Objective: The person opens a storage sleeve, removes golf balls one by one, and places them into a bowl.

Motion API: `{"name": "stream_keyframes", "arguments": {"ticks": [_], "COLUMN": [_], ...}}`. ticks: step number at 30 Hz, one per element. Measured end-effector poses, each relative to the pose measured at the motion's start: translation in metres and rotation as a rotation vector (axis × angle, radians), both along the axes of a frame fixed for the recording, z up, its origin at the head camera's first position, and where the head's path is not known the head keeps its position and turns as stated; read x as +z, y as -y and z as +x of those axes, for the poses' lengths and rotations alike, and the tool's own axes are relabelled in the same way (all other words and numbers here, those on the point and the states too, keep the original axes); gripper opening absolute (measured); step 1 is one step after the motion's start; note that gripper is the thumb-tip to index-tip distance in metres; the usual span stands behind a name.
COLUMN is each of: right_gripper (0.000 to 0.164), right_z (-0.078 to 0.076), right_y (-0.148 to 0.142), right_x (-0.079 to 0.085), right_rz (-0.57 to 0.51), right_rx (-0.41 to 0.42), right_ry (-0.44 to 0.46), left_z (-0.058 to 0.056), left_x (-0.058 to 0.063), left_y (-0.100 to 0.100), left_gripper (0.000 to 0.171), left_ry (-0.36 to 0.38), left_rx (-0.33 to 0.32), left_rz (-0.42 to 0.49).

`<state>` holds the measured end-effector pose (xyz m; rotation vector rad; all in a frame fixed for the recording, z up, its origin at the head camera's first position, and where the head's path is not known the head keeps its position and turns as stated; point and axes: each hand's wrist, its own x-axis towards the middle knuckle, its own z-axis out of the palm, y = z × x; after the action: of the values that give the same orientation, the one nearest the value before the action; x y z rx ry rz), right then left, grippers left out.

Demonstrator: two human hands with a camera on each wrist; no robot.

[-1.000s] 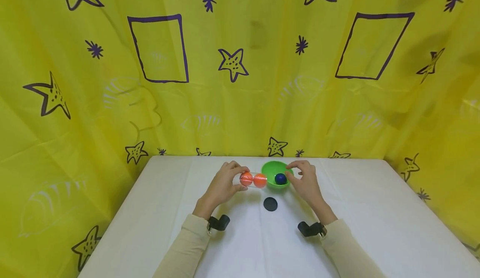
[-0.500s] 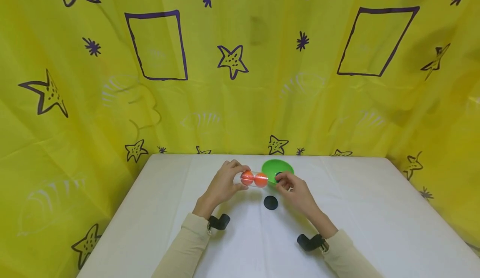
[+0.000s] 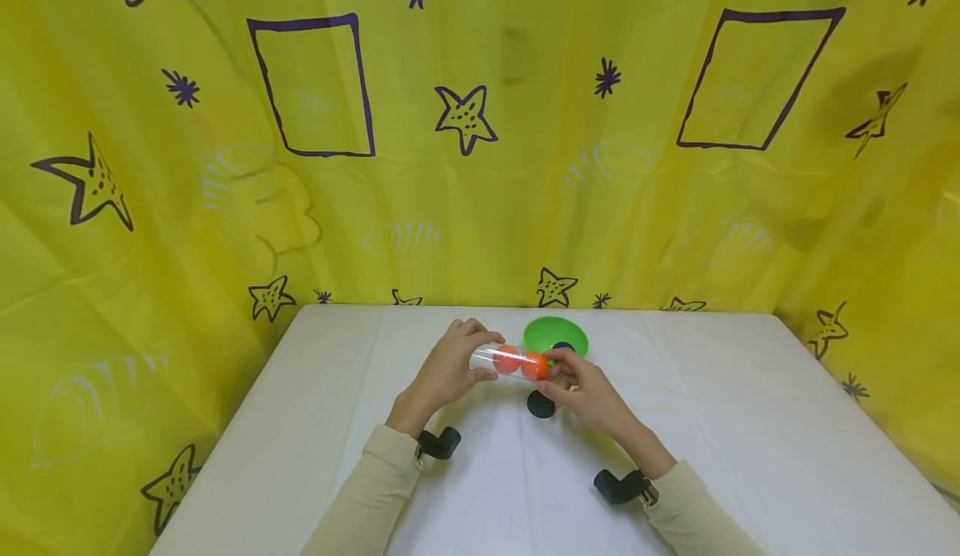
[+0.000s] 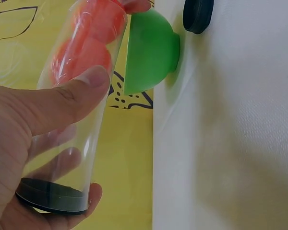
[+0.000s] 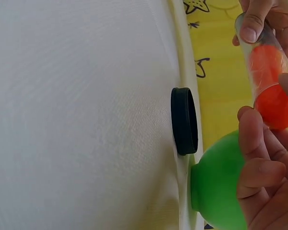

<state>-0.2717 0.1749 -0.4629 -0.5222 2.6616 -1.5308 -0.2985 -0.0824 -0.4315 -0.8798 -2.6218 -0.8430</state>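
My left hand (image 3: 442,373) grips a clear plastic tube (image 4: 92,143) lying nearly level above the table. A dark cap (image 4: 50,195) closes its left end. Two orange balls (image 3: 507,359) sit in a row toward the right end, the outer one (image 5: 277,106) at the tube's mouth. Thumb and fingers of my right hand (image 3: 588,393) pinch that outer ball at the mouth. Just behind stands a green bowl (image 3: 553,331) with a dark blue ball (image 3: 564,346) in it, partly hidden by my right fingers. A loose black lid (image 3: 541,405) lies below the tube.
A white-covered table (image 3: 337,423) carries everything. Behind it hangs a yellow curtain (image 3: 405,189) with drawn stars and frames. Each wrist wears a black camera mount, such as the left one (image 3: 441,443).
My right hand has gone from the bowl's right side, across the front of the blue ball, left to the tube's mouth. Both orange balls have shifted right. The left hand stays nearly still.
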Motion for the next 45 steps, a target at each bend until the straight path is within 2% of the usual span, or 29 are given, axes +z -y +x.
{"name": "stream_keyframes", "arguments": {"ticks": [9,23,32,45], "right_gripper": [0.046,0.045,0.042,0.037], "right_z": [0.0,0.001,-0.002,-0.004], "right_y": [-0.002,-0.004,-0.009,-0.026], "right_x": [0.004,0.008,0.006,0.015], "right_rz": [0.033,0.009,0.05,0.066], "right_rx": [-0.066,-0.065,-0.101,-0.127], "right_ry": [0.004,-0.031,-0.064,-0.087], "left_z": [0.0,-0.002,-0.002,-0.004], "left_x": [0.001,0.0,0.0,0.002], "left_y": [0.0,0.001,0.005,0.012], "left_gripper": [0.047,0.047,0.047,0.047], "left_ry": [0.034,0.054,0.056,0.054], "left_rx": [0.011,0.023,0.028,0.061], "left_rz": [0.029,0.018,0.042,0.06]}}
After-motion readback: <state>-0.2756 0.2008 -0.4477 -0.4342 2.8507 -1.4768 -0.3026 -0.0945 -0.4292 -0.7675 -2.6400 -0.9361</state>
